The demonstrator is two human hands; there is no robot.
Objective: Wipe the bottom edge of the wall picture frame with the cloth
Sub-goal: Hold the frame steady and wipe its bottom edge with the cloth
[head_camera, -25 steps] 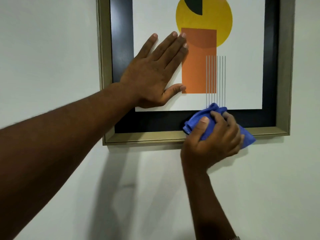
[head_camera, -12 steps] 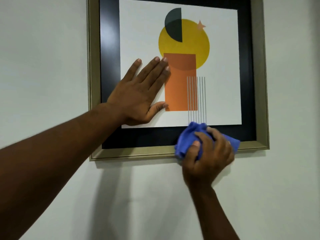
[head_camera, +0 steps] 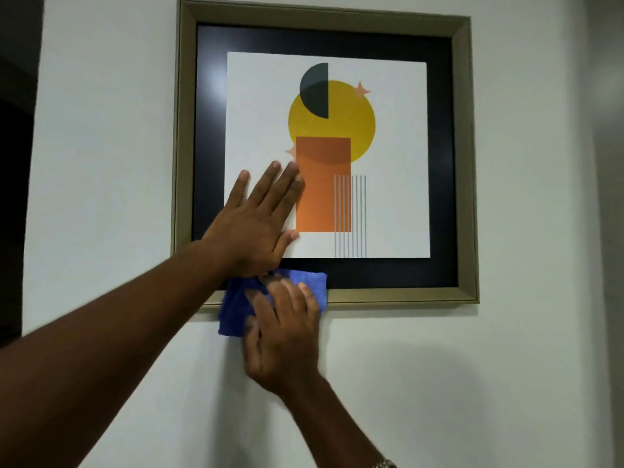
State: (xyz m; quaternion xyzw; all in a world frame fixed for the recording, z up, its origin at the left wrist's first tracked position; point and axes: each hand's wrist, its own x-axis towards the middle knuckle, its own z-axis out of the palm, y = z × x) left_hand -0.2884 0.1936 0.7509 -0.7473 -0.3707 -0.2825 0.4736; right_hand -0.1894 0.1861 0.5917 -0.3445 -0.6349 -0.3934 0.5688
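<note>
White wall (head_camera: 101, 163): left hand (head_camera: 251, 228) flat on picture frame (head_camera: 467, 163), right hand (head_camera: 283, 332) pressing cloth (head_camera: 233, 309) below.

A plain white painted wall (head_camera: 506, 383) is filling the view, catching soft shadows below. A dark vertical opening (head_camera: 13, 197) is showing along its left edge.

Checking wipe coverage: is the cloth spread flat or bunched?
Bunched: the blue cloth is crumpled under the right hand, over the frame's bottom edge.
</note>
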